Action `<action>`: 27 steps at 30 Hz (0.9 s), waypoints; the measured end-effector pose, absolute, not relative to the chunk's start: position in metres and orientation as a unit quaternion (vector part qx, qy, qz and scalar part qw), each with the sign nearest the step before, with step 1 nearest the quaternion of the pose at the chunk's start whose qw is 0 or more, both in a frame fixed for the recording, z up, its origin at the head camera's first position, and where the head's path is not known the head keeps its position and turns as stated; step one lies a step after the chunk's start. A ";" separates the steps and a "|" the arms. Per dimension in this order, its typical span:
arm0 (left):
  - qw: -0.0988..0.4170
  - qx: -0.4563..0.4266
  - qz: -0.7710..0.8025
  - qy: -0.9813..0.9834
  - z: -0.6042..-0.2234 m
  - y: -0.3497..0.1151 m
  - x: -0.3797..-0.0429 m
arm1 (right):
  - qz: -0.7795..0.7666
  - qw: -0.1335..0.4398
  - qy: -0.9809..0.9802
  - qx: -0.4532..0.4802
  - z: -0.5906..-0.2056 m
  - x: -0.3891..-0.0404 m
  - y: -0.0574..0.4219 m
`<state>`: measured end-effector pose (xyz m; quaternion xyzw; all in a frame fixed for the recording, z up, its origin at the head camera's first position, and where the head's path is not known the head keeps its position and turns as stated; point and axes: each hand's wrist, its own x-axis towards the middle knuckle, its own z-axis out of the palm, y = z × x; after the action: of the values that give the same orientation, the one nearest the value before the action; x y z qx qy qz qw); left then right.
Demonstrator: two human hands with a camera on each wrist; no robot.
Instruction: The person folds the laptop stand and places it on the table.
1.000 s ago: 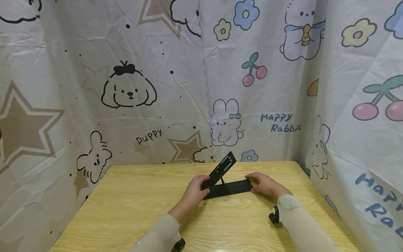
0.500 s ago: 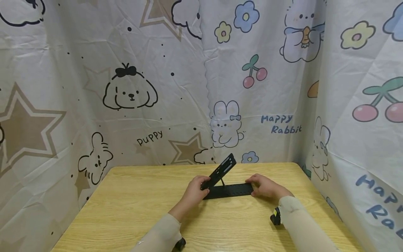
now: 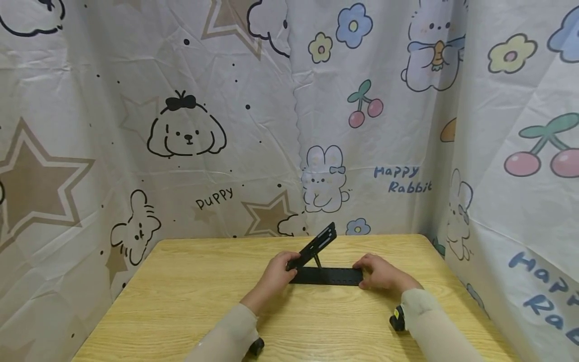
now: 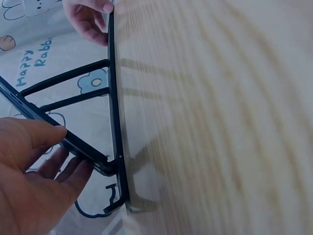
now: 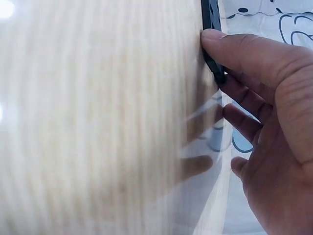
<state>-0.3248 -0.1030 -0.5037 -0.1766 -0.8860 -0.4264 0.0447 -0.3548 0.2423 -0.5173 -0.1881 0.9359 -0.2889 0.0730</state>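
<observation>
A black folding stand (image 3: 332, 276) rests on the table, its slotted upper panel (image 3: 319, 240) tilted up to the right over the flat base. In the left wrist view, two support struts (image 4: 73, 76) link panel and base. My left hand (image 3: 275, 276) grips the lower end of the upper panel near the hinge, thumb on one side and fingers on the other. At the base's right end, my right hand (image 3: 383, 274) pinches the edge between thumb and fingers. The right wrist view shows only that end of the stand (image 5: 212, 56) under the thumb.
The wooden table (image 3: 190, 291) has its far edge close behind the stand. A printed curtain (image 3: 253, 151) hangs behind it and along the sides. Small black wrist cameras (image 3: 397, 319) sit at the cuffs.
The base has turned slightly, its right end coming nearer, so it now lies straight across. The raised panel's top has dropped a little. Both hands keep their hold.
</observation>
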 end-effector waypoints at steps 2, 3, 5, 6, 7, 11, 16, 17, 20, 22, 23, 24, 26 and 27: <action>0.045 -0.181 -0.422 -0.887 -0.503 -0.104 -0.327 | -0.286 0.063 0.937 -0.190 -0.519 -0.353 0.242; 0.043 -0.181 -0.423 -0.887 -0.503 -0.104 -0.328 | -0.284 0.058 0.938 -0.192 -0.519 -0.352 0.242; 0.040 -0.185 -0.422 -0.887 -0.502 -0.105 -0.330 | -0.281 0.052 0.939 -0.192 -0.519 -0.349 0.241; 0.038 -0.186 -0.423 -0.886 -0.502 -0.106 -0.330 | -0.277 0.048 0.940 -0.192 -0.519 -0.348 0.241; 0.038 -0.189 -0.423 -0.885 -0.502 -0.106 -0.331 | -0.273 0.044 0.941 -0.193 -0.519 -0.347 0.241; 0.039 -0.204 -0.419 -0.884 -0.500 -0.106 -0.333 | -0.260 0.033 0.945 -0.195 -0.519 -0.342 0.241; 0.038 -0.210 -0.420 -0.882 -0.502 -0.106 -0.336 | -0.246 0.023 0.949 -0.197 -0.522 -0.336 0.242; 0.036 -0.210 -0.421 -0.882 -0.502 -0.106 -0.337 | -0.243 0.019 0.949 -0.200 -0.522 -0.336 0.242; 0.031 -0.212 -0.428 -0.878 -0.504 -0.107 -0.339 | -0.235 0.009 0.949 -0.208 -0.524 -0.333 0.243; 0.028 -0.211 -0.434 -0.876 -0.504 -0.108 -0.340 | -0.233 0.003 0.949 -0.212 -0.525 -0.333 0.243; 0.027 -0.209 -0.437 -0.875 -0.504 -0.109 -0.340 | -0.232 0.002 0.949 -0.213 -0.525 -0.332 0.243; 0.026 -0.209 -0.439 -0.873 -0.504 -0.109 -0.341 | -0.233 0.002 0.949 -0.215 -0.525 -0.332 0.243; 0.025 -0.209 -0.441 -0.872 -0.504 -0.110 -0.342 | -0.234 0.002 0.948 -0.216 -0.526 -0.331 0.244; 0.023 -0.210 -0.443 -0.871 -0.504 -0.111 -0.343 | -0.235 0.002 0.948 -0.215 -0.526 -0.330 0.244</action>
<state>-0.3429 -0.1106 -0.5043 -0.2104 -0.8712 -0.4430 0.0228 -0.3303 0.2441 -0.5258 -0.2151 0.9479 -0.2350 0.0016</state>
